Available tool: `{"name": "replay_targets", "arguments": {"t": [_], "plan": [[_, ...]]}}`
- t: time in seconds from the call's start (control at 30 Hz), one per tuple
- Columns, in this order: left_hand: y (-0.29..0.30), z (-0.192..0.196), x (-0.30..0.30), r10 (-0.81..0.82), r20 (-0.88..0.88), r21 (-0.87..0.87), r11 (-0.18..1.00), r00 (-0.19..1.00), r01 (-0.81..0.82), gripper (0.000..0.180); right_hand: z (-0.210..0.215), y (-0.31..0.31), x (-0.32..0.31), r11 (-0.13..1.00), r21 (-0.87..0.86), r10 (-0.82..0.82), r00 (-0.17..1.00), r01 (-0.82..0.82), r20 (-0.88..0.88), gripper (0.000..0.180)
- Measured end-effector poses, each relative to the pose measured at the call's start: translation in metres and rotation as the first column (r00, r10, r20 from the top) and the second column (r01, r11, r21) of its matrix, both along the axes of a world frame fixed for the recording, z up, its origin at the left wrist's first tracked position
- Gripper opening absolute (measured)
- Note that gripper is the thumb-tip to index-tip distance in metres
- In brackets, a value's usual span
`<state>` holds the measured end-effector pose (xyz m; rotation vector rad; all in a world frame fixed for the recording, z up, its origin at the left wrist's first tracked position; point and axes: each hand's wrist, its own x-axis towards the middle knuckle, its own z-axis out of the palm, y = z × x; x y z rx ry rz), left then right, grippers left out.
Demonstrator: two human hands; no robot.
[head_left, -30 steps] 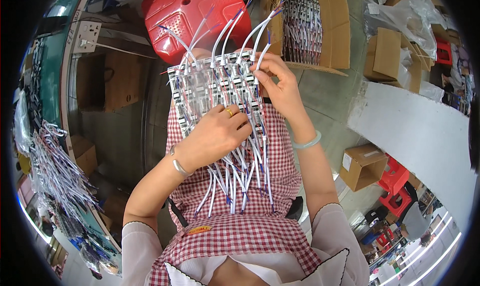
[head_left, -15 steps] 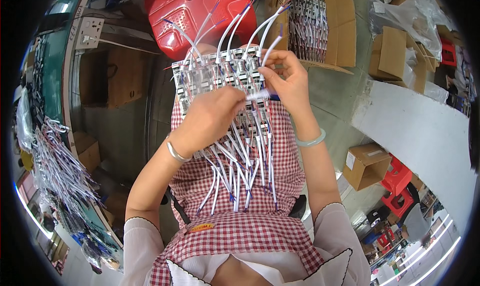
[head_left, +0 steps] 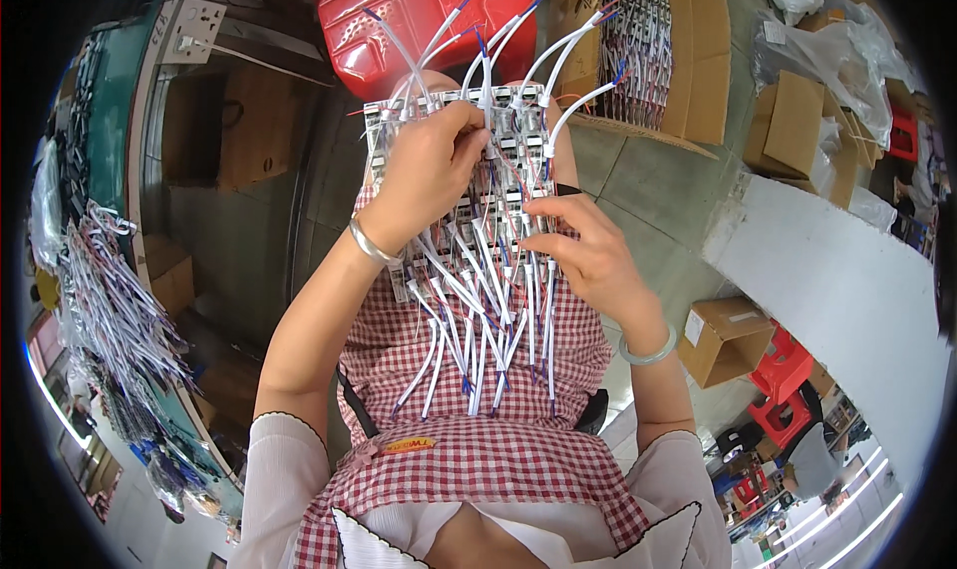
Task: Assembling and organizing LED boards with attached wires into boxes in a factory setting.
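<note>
High in the middle, the left hand (head_left: 431, 165) points up and pinches a white cable (head_left: 486, 79). Right of the middle, the right hand (head_left: 596, 255) points left, thumb and finger apart, by the circuit boards (head_left: 506, 206) at upper middle.

circuit-board panel (head_left: 509, 182) | white cables (head_left: 550, 320) both ends | across lap (head_left: 384, 335)

Red-checked apron (head_left: 498, 469), black-edged white sleeves (head_left: 283, 479), silver bangle (head_left: 368, 245)
</note>
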<state>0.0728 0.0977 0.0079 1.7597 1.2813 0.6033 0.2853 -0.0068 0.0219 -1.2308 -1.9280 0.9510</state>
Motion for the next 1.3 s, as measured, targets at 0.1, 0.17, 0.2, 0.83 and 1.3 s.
{"name": "replay_targets", "arguments": {"t": [0.1,0.17,0.2,0.83,1.3], "plan": [[0.005,0.0,0.0,0.003,0.009,0.023,1.0,1.0,-0.003,0.01,0.001,0.009,0.003,0.992,0.071,0.088,0.985,-0.1,0.149,0.014],[0.009,0.003,0.004,0.018,0.038,-0.025,1.0,0.999,-0.017,0.009,0.004,0.015,0.006,0.984,0.091,0.126,0.965,-0.15,0.228,0.013],[0.013,0.006,0.005,0.019,0.039,-0.019,1.0,0.999,-0.018,0.009,0.007,0.021,0.008,0.971,0.119,0.168,0.944,-0.208,0.282,0.014],[0.001,-0.013,0.003,-0.007,0.079,0.026,1.0,0.997,0.005,0.011,0.001,0.067,0.008,0.902,0.157,0.369,0.907,-0.402,0.201,0.017],[0.006,-0.017,0.011,0.019,0.077,0.046,0.999,0.997,-0.022,0.012,-0.051,0.061,-0.039,0.892,0.022,-0.445,0.887,0.451,-0.124,0.036]]}}
